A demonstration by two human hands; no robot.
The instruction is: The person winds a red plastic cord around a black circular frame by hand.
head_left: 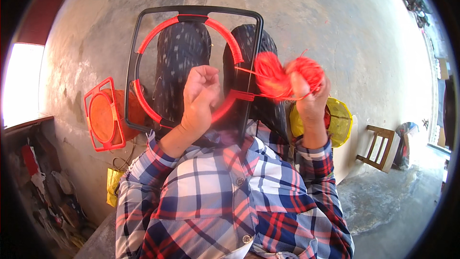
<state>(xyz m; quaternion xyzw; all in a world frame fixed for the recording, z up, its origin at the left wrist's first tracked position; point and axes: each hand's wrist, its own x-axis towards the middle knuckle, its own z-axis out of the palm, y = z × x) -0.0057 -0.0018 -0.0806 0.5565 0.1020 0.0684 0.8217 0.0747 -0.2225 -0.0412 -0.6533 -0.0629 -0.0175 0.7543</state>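
A black rectangular frame with a round inner ring (180, 18) is upright or tilted over my lap, in front of my knees. Several stretches of the ring are wrapped in red cord (225, 36). Inside the ring's outline is my left hand (199, 97), its fingers curled; whether anything is in them is hidden. To the right of the frame, my right hand (311, 93) grips a looped bundle of bright red yarn (272, 74). Strands stretch from this bundle to the right side of the ring. The ring's lower right part is blurred.
A red frame (116, 120) leans by an orange round seat or tub (132, 108) at left. Below it is a yellow bag (113, 184). A yellow container (341, 123) stands behind my right forearm, with a small wooden stool (380, 148) farther right on the concrete floor (354, 33).
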